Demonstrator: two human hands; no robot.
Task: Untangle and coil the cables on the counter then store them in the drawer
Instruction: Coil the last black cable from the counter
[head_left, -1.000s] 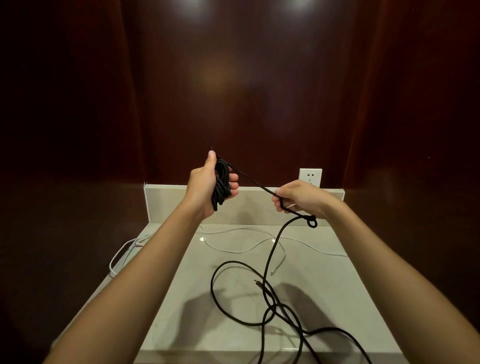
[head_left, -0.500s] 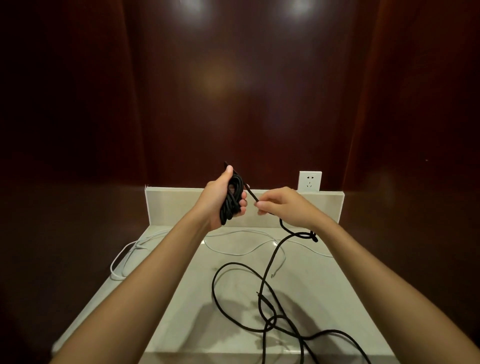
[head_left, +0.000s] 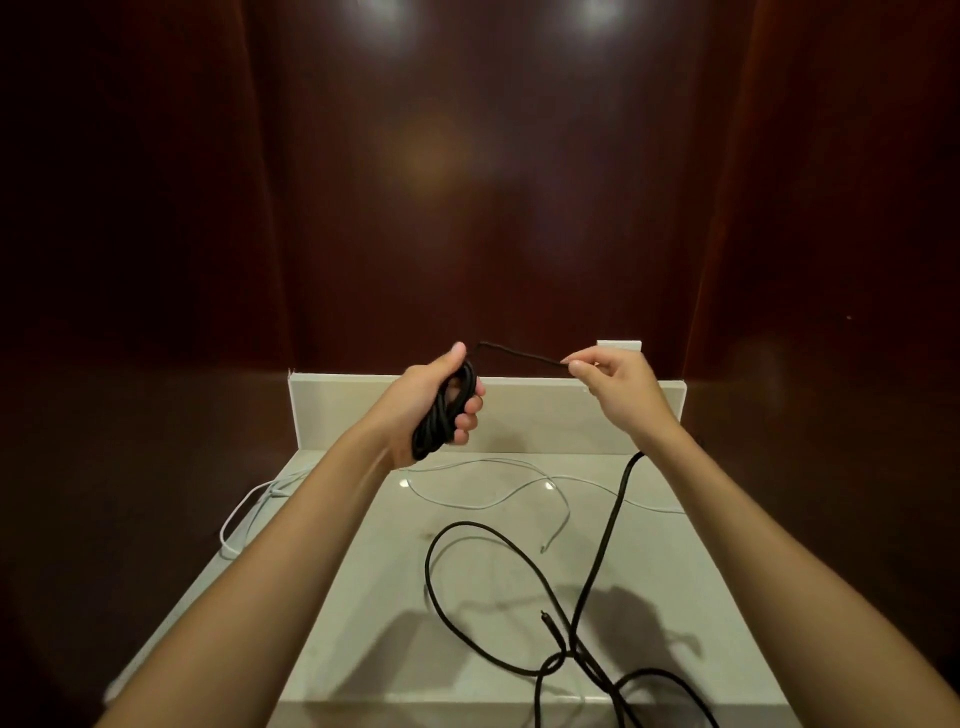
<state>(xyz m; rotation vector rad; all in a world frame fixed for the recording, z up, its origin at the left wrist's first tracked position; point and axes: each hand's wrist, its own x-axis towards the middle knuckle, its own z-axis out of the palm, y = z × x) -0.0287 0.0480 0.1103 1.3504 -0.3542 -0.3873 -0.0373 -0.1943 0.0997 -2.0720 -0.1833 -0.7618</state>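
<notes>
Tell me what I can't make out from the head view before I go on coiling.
- Black cable: its loops run off the bottom edge, so the remaining length is unknown.
- White cable: the left forearm covers part of it.
- Wall socket: mostly behind the right hand.
- Coil: turns hidden inside the left hand.
- Drawer: not in view.

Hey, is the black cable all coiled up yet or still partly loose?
Partly coiled. The left hand grips a bundle of the black cable, but loose loops lie crossed on the counter.
</notes>
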